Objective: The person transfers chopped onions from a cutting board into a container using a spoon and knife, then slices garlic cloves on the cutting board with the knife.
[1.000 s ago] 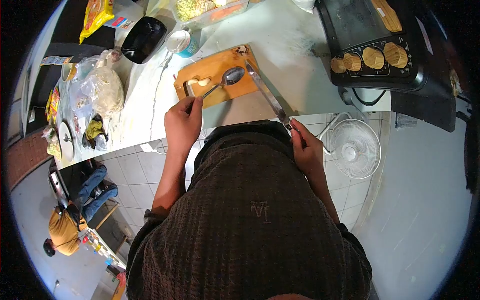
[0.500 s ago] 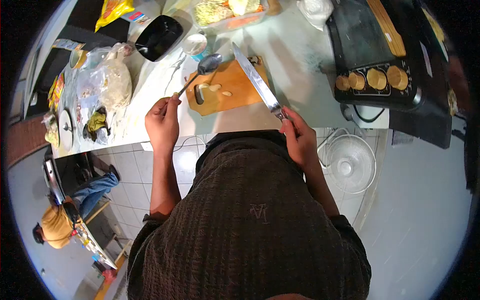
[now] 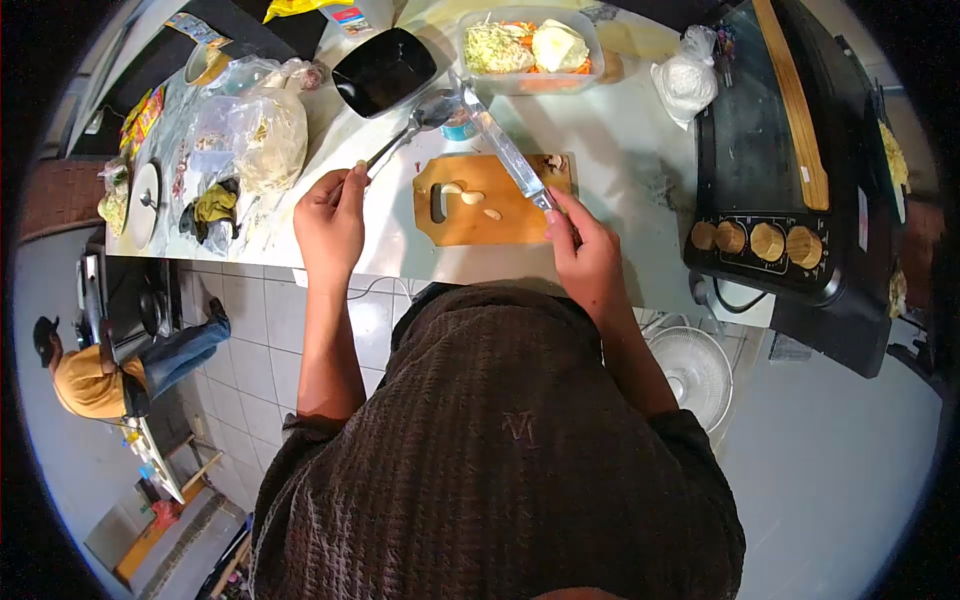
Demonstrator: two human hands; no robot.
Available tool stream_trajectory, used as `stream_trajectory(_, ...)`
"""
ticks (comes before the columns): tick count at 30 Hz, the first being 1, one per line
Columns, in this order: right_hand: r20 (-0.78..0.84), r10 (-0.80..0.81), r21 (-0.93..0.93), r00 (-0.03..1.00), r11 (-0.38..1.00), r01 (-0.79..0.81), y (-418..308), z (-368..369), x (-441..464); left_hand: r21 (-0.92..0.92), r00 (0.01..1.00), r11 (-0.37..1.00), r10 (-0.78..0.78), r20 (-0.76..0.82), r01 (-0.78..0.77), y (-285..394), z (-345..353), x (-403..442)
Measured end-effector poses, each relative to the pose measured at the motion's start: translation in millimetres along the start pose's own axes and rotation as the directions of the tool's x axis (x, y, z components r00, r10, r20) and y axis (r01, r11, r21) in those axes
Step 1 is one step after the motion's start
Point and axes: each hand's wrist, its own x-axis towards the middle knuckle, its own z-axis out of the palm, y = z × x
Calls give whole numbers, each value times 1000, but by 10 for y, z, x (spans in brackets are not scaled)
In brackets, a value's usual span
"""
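My left hand (image 3: 332, 225) is closed around the handle of a large metal spoon (image 3: 436, 108), its bowl raised beside a small blue-and-white tub (image 3: 460, 126). A long knife (image 3: 508, 152) is gripped by its handle in my right hand (image 3: 588, 252), the blade slanting up and left. Its tip appears close to the spoon's bowl; whether they touch I cannot tell. Below the blade lies a wooden cutting board (image 3: 455, 232) carrying several pale pieces that look like garlic cloves (image 3: 472, 198). Small dark-edged scraps rest at its far right corner.
A black square bowl (image 3: 385, 72) and a clear container (image 3: 535, 85) of shredded vegetables stand at the back. Plastic bags (image 3: 270, 140) and a lid (image 3: 146, 205) lie left. Right are a tied white bag (image 3: 686, 85) and a black griddle (image 3: 745, 150). Another person (image 3: 95, 380) is at far left.
The view has shifted, so the counter items appear farther right. The spoon's bowl and the knife's tip have come closer together. Both hands keep their holds.
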Motion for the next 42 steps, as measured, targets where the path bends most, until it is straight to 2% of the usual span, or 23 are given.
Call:
stream_trajectory(2, 2, -14, -14, 1000, 1000, 14, 4, -10, 8, -42, 1000, 999, 1, -11, -1, -36, 46, 16)
stream_trajectory(4, 3, -24, -26, 1000, 999, 24, 25, -12, 13, 50, 995, 995, 93, -29, -91, -36, 59, 31)
stream_trajectory(7, -22, -49, -21, 999, 999, 48, 42, -19, 12, 125, 997, 990, 77, -30, -72, -12, 60, 51)
stream_trajectory(16, -60, -98, -103, 993, 990, 92, 75, -50, -18, 77, 997, 994, 79, -19, -77, -6, 125, 41)
stream_trajectory(20, -87, -25, -125, 996, 992, 14, 248, -104, -91, 5, 995, 996, 93, -19, -93, -20, 96, -12)
stream_trajectory(25, -123, 2, -185, 992, 982, -25, 524, -151, -299, -13, 991, 996, 86, 105, -85, -177, 165, -192)
stream_trajectory(28, -165, -60, -285, 984, 958, 10, 649, -112, -431, 27, 980, 998, 50, 194, -57, -343, 201, -242)
stream_trajectory(30, -129, 15, -285, 992, 957, -51, 651, -81, -499, 76, 968, 989, 107, 226, -127, -485, 259, -221)
stream_trajectory(31, -133, 20, -285, 991, 957, -58, 666, -61, -525, 40, 963, 980, 181, 199, -193, -566, 298, -207)
stream_trajectory(32, -124, -5, -301, 992, 953, -33, 702, -30, -544, 39, 962, 980, 182, 205, -194, -638, 315, -165)
stream_trajectory(34, -117, -26, -315, 993, 949, -13, 786, 33, -582, 99, 920, 937, 302, 248, -335, -691, 307, -84)
stream_trajectory(36, -112, -72, -355, 991, 935, 27, 868, 89, -615, 137, 919, 941, 259, 298, -310, -776, 300, -37)
stream_trajectory(42, -133, 102, -312, 986, 940, -140, 763, 183, -608, 62, 925, 950, 283, 255, -307, -1094, 424, -12)
